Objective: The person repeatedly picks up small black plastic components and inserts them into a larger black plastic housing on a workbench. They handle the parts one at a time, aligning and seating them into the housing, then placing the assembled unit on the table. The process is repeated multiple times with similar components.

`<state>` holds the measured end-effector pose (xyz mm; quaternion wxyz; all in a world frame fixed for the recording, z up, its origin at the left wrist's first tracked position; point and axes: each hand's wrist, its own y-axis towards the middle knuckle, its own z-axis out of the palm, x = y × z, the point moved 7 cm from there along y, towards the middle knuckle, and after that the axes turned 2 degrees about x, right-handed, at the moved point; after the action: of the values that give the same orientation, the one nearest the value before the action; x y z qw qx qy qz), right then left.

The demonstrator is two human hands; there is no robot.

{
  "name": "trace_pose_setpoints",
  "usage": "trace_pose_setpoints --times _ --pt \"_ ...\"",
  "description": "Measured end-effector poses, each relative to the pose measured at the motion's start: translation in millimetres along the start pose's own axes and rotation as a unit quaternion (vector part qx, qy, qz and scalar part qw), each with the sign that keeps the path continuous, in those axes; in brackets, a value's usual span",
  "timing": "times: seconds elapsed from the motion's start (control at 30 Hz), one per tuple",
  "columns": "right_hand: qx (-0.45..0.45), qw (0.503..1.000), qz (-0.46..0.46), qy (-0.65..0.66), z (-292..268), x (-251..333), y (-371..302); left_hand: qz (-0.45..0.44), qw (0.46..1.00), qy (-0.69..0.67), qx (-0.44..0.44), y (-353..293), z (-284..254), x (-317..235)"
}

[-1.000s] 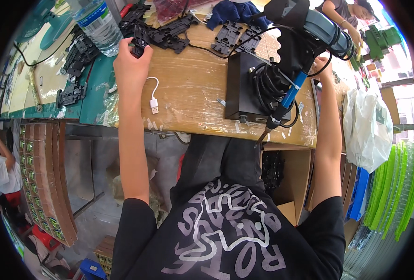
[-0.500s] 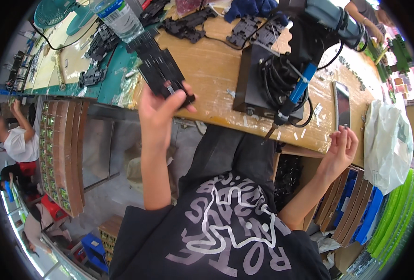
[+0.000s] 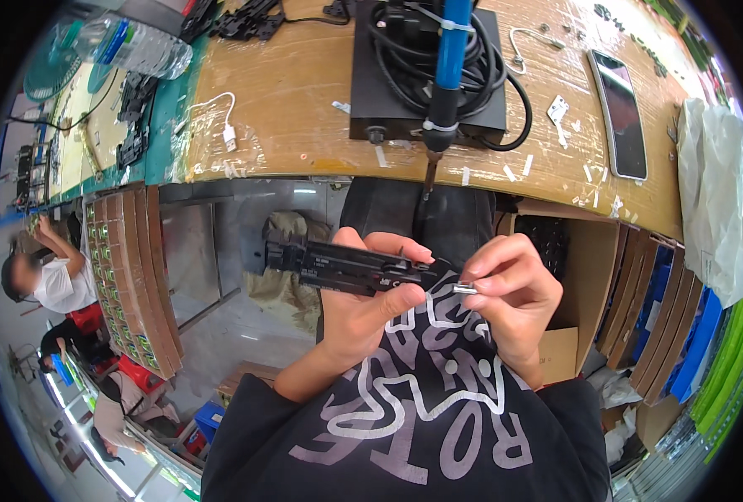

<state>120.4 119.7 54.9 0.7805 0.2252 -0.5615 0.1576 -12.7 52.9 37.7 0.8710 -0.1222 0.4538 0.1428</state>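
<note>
My left hand (image 3: 371, 305) is closed round a long black plastic part (image 3: 346, 268), held sideways in front of my chest above my lap. The fingers lie along its far side and the thumb presses the near side close to its right end. My right hand (image 3: 514, 293) pinches a small shiny metal pin (image 3: 465, 289) between thumb and fingertips. That pin is beside the right end of the black part; whether they touch I cannot tell.
Over the table (image 3: 287, 109) edge juts a blue-handled soldering iron (image 3: 451, 58), by a black box (image 3: 388, 121) with coiled cable. To the right are a phone (image 3: 618, 113) and a white plastic bag (image 3: 714, 192). A bottle (image 3: 145, 50) and white USB cable (image 3: 229, 125) lie left.
The black part has come off the table toward my chest and turned sideways. My right hand has moved left from the table edge, bringing the metal pin to the part. The view has shifted.
</note>
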Motion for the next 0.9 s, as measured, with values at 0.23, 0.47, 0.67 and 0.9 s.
trace_pose_setpoints --times 0.23,0.47,0.67,0.9 --pt "0.002 0.995 0.064 0.072 1.6 -11.9 1.0 0.062 0.996 0.001 0.065 1.0 15.2 5.4" --pt "-0.014 0.987 0.083 0.138 3.0 -24.2 -3.2 0.096 0.992 0.005 0.078 -0.1 15.7 8.3" --pt "-0.040 0.982 0.080 0.166 7.5 -26.7 -5.7 0.104 0.992 -0.005 0.068 -1.7 14.6 8.8" --pt "-0.013 0.996 0.063 0.060 10.2 -17.2 -1.8 0.140 0.978 0.079 0.132 -2.2 16.5 -1.6"
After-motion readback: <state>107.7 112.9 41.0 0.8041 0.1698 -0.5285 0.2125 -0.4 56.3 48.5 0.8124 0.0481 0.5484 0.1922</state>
